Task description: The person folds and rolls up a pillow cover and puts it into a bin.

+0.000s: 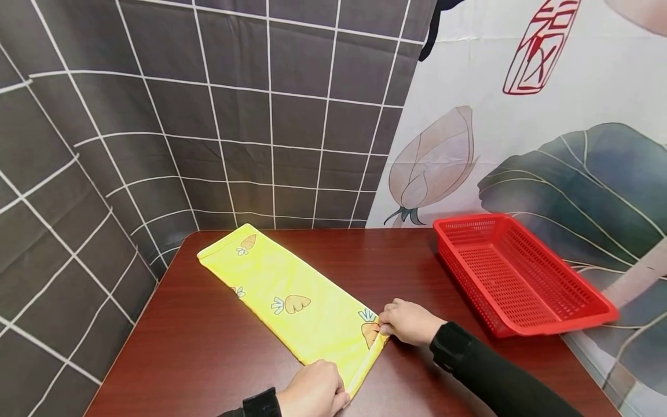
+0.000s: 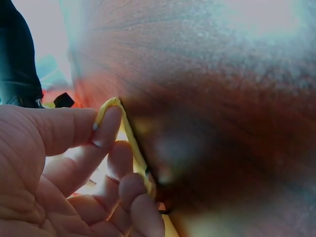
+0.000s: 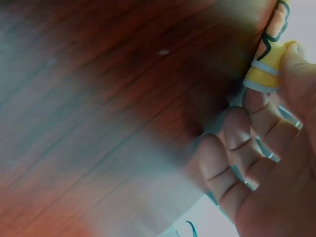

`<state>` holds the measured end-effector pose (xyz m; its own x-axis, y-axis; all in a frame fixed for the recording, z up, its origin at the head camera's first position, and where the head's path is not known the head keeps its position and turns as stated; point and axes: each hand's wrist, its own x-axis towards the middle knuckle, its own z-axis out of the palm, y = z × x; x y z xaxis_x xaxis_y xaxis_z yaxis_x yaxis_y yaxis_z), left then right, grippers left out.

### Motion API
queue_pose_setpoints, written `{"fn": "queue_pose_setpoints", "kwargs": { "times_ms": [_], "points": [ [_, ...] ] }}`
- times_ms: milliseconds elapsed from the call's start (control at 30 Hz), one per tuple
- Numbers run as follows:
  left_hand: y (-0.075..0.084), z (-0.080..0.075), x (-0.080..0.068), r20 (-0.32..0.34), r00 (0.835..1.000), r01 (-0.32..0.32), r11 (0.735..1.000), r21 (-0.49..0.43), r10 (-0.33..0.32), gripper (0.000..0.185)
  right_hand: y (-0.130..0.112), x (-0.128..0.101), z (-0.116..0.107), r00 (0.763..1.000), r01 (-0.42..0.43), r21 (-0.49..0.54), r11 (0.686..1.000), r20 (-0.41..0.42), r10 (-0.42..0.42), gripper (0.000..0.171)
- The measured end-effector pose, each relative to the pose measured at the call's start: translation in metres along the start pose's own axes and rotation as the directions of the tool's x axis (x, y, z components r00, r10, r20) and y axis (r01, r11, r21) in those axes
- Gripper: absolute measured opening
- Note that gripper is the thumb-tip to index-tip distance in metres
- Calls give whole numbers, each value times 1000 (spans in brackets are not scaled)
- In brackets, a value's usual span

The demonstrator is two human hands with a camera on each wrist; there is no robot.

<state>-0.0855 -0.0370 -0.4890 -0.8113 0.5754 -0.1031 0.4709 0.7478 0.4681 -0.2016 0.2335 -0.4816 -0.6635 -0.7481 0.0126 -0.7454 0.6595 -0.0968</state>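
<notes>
A yellow cloth [image 1: 318, 301] printed with carrots lies folded into a long strip, slanting from the back left of the table to the front right. My left hand [image 1: 315, 391] pinches the near corner of its short front end. In the left wrist view, the thumb and index finger of that hand [image 2: 74, 168] grip the fabric's edge [image 2: 129, 133]. At the other corner of the same end, my right hand [image 1: 409, 321] pinches the cloth. The right wrist view has the cloth [image 3: 266, 74] between thumb and index finger, the other fingers [image 3: 214, 155] lying over the wood. A narrow turned band runs along this end.
A red plastic basket [image 1: 526, 330] with perforated sides stands at the right of the dark reddish-brown table [image 1: 208, 359]. Behind the table hang a grey gridded cloth [image 1: 234, 116] and a white sheet [image 1: 469, 69] with flower and leaf prints.
</notes>
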Motion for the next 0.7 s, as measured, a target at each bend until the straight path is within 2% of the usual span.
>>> {"fn": "queue_pose_setpoints", "kwargs": {
  "times_ms": [233, 467, 700],
  "points": [
    [1, 1, -1, 21, 997, 77, 997, -11, -77, 41, -9, 8, 0, 991, -117, -46, 992, 66, 120, 13],
    [-1, 7, -2, -12, 996, 84, 994, 73, -83, 40, -12, 13, 4, 983, -170, -134, 976, 41, 176, 19],
    [-2, 12, -1, -60, 995, 89, 986, 138, -81, 40, -9, 15, 7, 964, -259, -146, 955, 19, 264, 34]
  ]
}}
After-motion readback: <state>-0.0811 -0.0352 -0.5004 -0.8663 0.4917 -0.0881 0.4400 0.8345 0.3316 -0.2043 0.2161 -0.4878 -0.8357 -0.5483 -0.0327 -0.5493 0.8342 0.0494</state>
